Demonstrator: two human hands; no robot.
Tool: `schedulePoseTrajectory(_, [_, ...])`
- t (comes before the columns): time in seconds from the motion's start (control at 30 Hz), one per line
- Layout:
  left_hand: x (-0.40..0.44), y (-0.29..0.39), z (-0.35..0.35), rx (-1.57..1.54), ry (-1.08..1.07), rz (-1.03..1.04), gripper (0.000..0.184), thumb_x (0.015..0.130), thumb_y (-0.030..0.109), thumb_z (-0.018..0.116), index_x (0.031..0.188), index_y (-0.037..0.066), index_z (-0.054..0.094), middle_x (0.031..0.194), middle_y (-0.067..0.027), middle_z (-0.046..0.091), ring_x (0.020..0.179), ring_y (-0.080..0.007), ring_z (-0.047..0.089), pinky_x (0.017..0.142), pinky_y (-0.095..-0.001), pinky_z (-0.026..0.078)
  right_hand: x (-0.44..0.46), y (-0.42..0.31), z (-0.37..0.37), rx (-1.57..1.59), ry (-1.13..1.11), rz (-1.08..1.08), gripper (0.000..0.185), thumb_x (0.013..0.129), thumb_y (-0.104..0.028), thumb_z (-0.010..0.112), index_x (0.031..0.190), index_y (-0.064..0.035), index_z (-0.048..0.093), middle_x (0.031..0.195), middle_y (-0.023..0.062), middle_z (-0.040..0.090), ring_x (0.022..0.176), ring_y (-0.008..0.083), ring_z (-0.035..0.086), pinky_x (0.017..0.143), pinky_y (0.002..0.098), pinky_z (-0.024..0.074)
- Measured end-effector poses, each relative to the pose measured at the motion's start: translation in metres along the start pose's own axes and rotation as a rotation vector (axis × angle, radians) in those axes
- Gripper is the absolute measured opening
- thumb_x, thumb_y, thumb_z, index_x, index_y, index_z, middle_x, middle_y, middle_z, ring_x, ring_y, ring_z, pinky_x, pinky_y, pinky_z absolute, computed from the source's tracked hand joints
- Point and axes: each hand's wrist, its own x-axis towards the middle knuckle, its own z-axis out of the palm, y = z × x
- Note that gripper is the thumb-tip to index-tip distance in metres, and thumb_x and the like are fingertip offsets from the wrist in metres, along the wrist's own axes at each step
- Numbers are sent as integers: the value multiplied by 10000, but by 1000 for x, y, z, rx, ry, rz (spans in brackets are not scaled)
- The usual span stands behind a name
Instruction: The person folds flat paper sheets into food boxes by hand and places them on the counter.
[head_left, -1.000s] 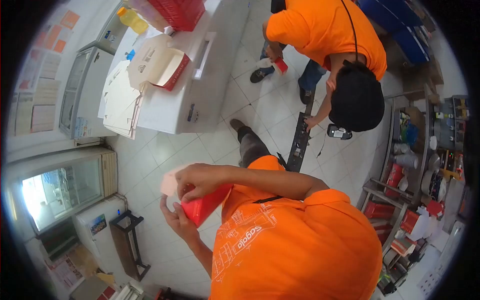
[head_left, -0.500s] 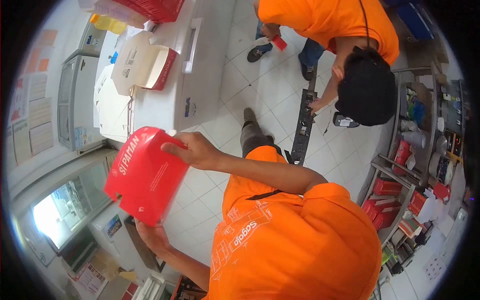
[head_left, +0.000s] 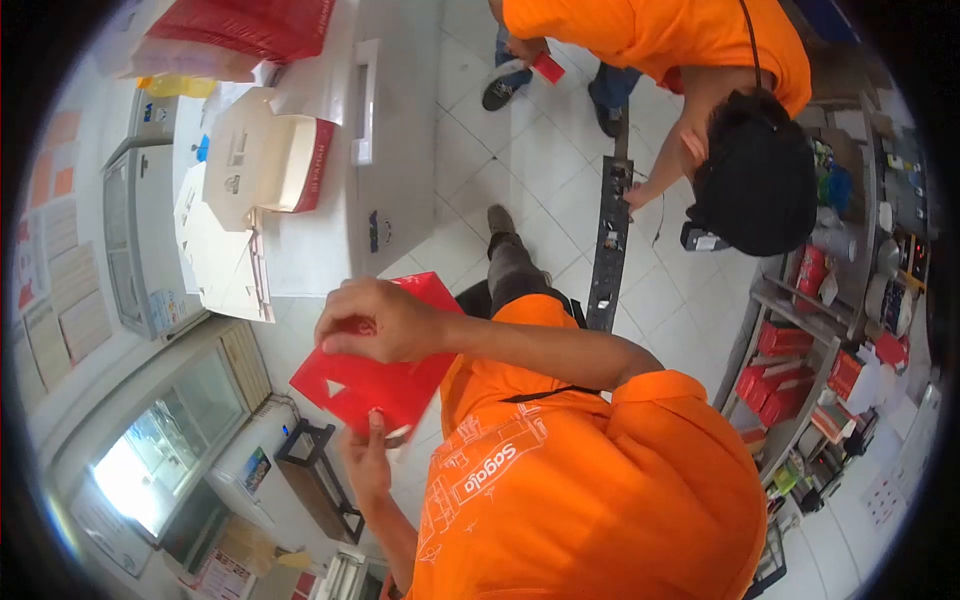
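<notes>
A white freezer (head_left: 390, 230) fills the upper left, carrying a stack of cream flattened cartons (head_left: 225, 265), an open red-and-cream box (head_left: 300, 165) and a larger red package (head_left: 245, 30). At the top, a co-worker (head_left: 640, 40) in orange bends over, one hand (head_left: 636, 196) at a long black strip (head_left: 610, 245), the other (head_left: 525, 47) near a small red item (head_left: 547, 68). The red carton (head_left: 420, 375) is in front of the person's orange shirt (head_left: 600, 490), between their two hands. The right hand (head_left: 375, 322) lies over its upper side, fingers curled; whether they pinch it, one cannot tell. The left hand (head_left: 368, 465) has its lower edge clamped, thumb on the red face, remaining fingers partly hidden.
</notes>
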Motion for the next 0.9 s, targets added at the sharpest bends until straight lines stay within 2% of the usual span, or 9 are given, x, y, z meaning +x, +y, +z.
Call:
schedulePoseTrajectory(0.1, [8, -13, -5, -487, -256, -245, 342, 983, 151, 632, 1280, 4, 547, 1096, -117, 713, 802, -248, 726, 627, -348, 609, -11, -16, 3, 608, 115, 91, 136, 848, -156, 757, 947, -65, 738, 841, 85, 680, 766, 185, 612, 742, 333, 483])
schedulePoseTrajectory(0.2, [22, -20, 14, -489, -374, -305, 421, 909, 149, 699, 1278, 17, 547, 1067, -86, 695, 816, -224, 712, 617, -334, 588, -25, -14, -1, 259, -83, 16, 134, 862, -162, 744, 947, -60, 723, 854, 67, 670, 843, 160, 623, 753, 312, 491])
schedulePoseTrajectory(0.3, [42, -43, -2, -302, -457, -462, 370, 910, 129, 682, 1247, 26, 571, 1055, -71, 690, 804, -229, 704, 647, -348, 578, -55, -20, -19, 93, -447, 335, 220, 814, -242, 762, 967, -87, 732, 893, 69, 689, 910, 204, 652, 774, 339, 513])
schedulePoseTrajectory(0.33, [34, -34, 19, -231, -341, -406, 271, 924, 131, 660, 1174, 35, 612, 996, -56, 694, 740, -192, 687, 605, -310, 553, -73, -23, -24, -34, -405, 316, 247, 795, -264, 764, 976, -99, 734, 908, 66, 693, 930, 223, 651, 792, 352, 513])
schedulePoseTrajectory(0.43, [51, -49, 12, -94, -674, -550, 134, 984, 137, 597, 1042, 28, 651, 846, -34, 677, 656, -125, 630, 530, -255, 471, -134, -25, -33, -353, -237, 348, 313, 747, -315, 768, 999, -131, 737, 948, 63, 701, 985, 273, 643, 848, 389, 507])
schedulePoseTrajectory(0.53, [46, -59, 52, 125, -574, -694, 202, 1037, 186, 543, 993, 22, 652, 781, -21, 653, 599, -105, 576, 511, -240, 433, -195, -11, -10, -389, -7, 573, 300, 756, -270, 756, 1017, -128, 718, 1000, 74, 682, 1044, 297, 616, 938, 412, 473])
schedulePoseTrajectory(0.63, [56, -90, 65, 173, -729, -723, 302, 1075, 254, 491, 955, 26, 648, 730, -2, 615, 572, -88, 519, 510, -238, 413, -253, 5, 10, -458, 526, 660, 232, 800, -207, 741, 997, -90, 704, 1038, 97, 664, 1012, 305, 630, 915, 406, 496])
schedulePoseTrajectory(0.87, [52, -122, 125, 631, -871, -369, 277, 1069, 198, 531, 935, 2, 673, 793, 23, 635, 702, -30, 522, 637, -206, 428, -344, 32, 17, 56, 759, 507, 175, 850, -97, 725, 1024, -76, 737, 1058, 75, 657, 960, 251, 653, 877, 359, 526])
schedulePoseTrajectory(0.9, [51, -132, 138, 631, -884, -367, 245, 1060, 178, 545, 956, 1, 679, 814, 22, 646, 723, -29, 532, 648, -207, 434, -352, 35, 10, -60, 769, 459, 165, 847, -100, 728, 1010, -76, 740, 1059, 72, 661, 973, 243, 653, 891, 365, 522])
